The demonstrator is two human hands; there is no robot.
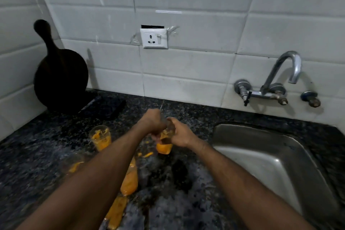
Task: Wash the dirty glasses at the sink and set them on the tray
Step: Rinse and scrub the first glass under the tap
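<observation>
Both hands meet over the dark granite counter left of the sink point(276, 157). My right hand point(182, 133) grips a glass point(165, 145) smeared with orange pulp near its rim. My left hand point(154, 122) holds a thin metal utensil point(161, 107) whose handle sticks up above the fist, its lower end at the glass. Another dirty glass point(100, 139) stands upright to the left. A third glass point(129, 179) with orange residue sits partly behind my left forearm, and a fourth glass point(74, 163) shows faintly at the left. No tray is in view.
A steel tap point(283, 73) is mounted on the white tiled wall above the sink. A dark round board point(59, 73) leans in the left corner, with a knife point(104, 106) lying in front of it. A wall socket point(154, 38) sits mid-wall. Orange pulp bits point(147, 154) lie on the counter.
</observation>
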